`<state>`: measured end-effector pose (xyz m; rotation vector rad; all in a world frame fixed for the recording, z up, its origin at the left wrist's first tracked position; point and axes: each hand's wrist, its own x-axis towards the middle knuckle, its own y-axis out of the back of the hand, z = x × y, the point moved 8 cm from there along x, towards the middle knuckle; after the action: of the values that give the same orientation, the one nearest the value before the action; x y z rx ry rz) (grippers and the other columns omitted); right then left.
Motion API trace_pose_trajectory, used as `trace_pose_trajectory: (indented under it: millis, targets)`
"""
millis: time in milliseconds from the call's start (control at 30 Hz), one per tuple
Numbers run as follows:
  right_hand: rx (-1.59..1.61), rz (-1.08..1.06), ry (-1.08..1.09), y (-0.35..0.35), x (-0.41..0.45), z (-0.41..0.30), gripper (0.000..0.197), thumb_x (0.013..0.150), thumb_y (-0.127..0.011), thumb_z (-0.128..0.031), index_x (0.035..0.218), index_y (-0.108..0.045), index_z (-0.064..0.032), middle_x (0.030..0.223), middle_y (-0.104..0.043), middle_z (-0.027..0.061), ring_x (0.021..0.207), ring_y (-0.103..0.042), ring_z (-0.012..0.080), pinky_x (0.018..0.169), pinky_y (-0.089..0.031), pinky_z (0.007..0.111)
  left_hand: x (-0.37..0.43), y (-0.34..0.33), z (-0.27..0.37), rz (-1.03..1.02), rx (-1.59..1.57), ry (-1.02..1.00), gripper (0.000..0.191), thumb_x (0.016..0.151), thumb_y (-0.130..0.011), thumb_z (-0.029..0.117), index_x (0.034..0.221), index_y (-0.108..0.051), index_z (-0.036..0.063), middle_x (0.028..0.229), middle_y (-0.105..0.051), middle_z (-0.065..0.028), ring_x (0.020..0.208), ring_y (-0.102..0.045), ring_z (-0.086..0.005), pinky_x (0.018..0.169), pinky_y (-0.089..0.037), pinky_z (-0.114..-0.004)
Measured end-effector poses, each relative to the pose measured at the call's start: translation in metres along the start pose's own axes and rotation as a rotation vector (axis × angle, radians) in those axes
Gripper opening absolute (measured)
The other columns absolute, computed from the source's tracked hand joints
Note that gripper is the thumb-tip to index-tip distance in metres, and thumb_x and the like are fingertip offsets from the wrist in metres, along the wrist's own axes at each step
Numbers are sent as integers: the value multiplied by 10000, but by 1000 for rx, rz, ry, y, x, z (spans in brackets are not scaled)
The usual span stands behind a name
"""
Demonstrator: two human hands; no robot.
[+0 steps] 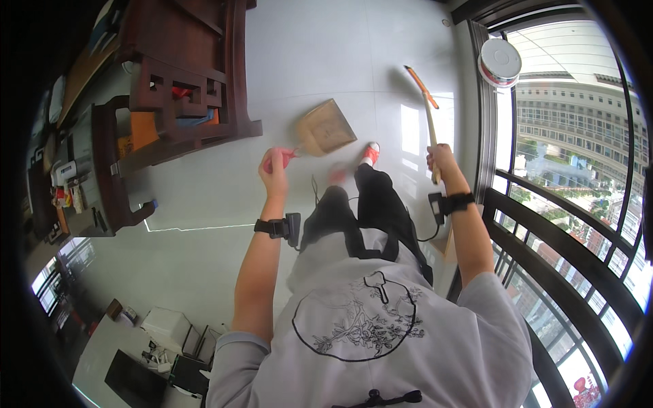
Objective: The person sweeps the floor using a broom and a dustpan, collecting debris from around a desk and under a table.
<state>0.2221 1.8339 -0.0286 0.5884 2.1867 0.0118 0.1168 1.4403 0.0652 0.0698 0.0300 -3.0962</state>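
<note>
My left hand (275, 171) is closed around something pinkish-red (285, 153), which looks like the grip of the tan dustpan (326, 127). That dustpan is tilted just beyond the hand, its wide edge facing right. In my right hand (443, 158) is a pale, wooden-looking handle (431, 125). The handle leads to a narrow orange head (421, 86) with a dark edge, over the floor near the window side. Whether this is a broom or a squeegee cannot be told from above.
Pale tiles (311, 51) cover the floor. A carved dark wooden bench (189, 92) stands to the left. Along the right run windows with dark rails (551, 239), and a lidded white bucket (501, 58) is by the frame. My red-and-white shoe (373, 153) is near the dustpan.
</note>
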Motion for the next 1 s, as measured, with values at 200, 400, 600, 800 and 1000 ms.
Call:
trace_pose_trajectory:
  millis: [200,400,600,800,1000]
  targets:
    - [-430,31,-55,-31,34,48,245,690,-503,-51,838,-323,24,537,-450,103,406,-470,187,315,-366,294,3,-7,-27,-16,122,50,387,861,-309,278,669,-502,2,705,-533,-59,699,-502,-147,695,-390,-264]
    - [-395,-266,-209,-90,-83,82,420,721,-503,-80,1034,-223,-79,582,-399,84,379,-385,141,326,-330,263,24,4,-33,55,62,14,370,854,-318,298,675,-475,15,672,-495,-40,628,-458,-115,625,-386,-236]
    - [277,-399,-393,-52,-103,36,379,736,-497,-46,1053,-289,-55,589,-408,49,377,-330,77,320,-265,208,51,22,-45,75,285,-79,405,858,-266,321,670,-463,21,670,-503,-55,653,-483,-143,649,-386,-267]
    - [247,-307,-243,-41,-124,17,408,733,-515,-87,1068,-290,-23,572,-410,45,381,-353,75,324,-280,212,47,35,-58,110,125,49,434,859,-288,345,661,-471,6,691,-519,-65,666,-502,-153,674,-395,-274]
    - [-189,-89,20,-53,-43,-19,475,710,-529,-153,1081,-273,-1,573,-434,61,417,-422,127,350,-365,266,33,63,-49,192,-45,91,444,869,-276,334,674,-484,-8,701,-539,-81,711,-527,-171,730,-404,-284]
